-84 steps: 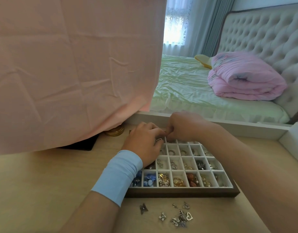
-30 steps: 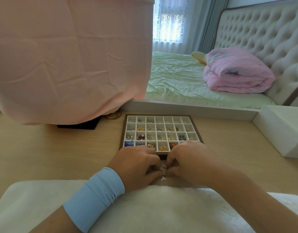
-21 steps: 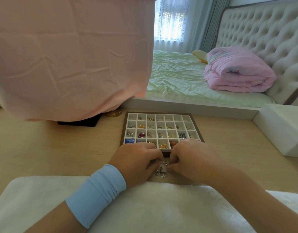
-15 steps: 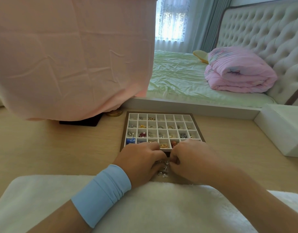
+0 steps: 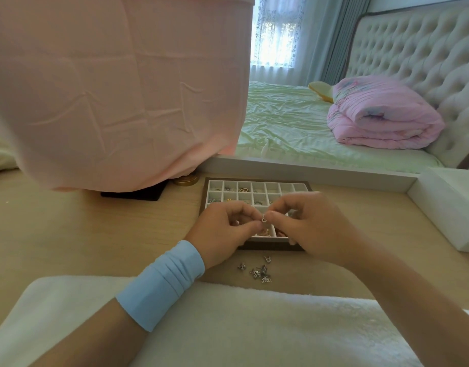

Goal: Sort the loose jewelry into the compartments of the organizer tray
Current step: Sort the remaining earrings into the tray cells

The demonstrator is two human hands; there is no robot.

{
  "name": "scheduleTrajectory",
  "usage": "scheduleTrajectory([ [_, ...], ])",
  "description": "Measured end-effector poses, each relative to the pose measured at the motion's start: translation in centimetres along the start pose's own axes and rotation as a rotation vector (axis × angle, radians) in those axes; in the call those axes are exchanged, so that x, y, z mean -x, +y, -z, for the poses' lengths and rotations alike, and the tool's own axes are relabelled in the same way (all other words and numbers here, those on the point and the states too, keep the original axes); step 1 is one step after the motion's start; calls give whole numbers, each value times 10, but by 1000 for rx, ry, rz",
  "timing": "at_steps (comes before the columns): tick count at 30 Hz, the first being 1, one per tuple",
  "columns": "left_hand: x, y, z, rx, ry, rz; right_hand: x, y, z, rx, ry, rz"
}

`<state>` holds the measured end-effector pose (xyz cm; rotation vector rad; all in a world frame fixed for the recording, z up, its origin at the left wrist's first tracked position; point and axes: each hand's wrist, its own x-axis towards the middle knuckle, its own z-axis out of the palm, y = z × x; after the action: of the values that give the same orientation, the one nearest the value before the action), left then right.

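There is one camera, worn on the person's head. It looks forward and down at the desk [image 5: 95,229], very near the left hand [image 5: 222,231] and right hand [image 5: 315,229] over the tray [image 5: 257,181]. Its wide view reaches the bed [image 5: 294,128] behind.

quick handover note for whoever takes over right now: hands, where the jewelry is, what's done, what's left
Hands: the left hand and right hand both pinch one small silver piece, held above the organizer tray.
On the desk: the loose pieces lie in a small cluster just in front of the tray.
Done: many compartments already hold jewelry.
Left: place the held piece in a compartment, then sort the cluster.
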<state>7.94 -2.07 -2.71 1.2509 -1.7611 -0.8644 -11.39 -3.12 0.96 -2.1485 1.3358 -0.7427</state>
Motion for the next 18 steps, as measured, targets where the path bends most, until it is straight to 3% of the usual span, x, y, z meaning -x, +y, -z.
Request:
scheduleTrajectory([
  [8,-43,14,15,115,45,52,-32,1,10,-319,111,-61],
  [12,-77,12,24,48,50,56,-62,5,19,-428,153,-132],
  [18,-120,-11,22,32,87,78,-110,22,21,-400,210,-190],
])
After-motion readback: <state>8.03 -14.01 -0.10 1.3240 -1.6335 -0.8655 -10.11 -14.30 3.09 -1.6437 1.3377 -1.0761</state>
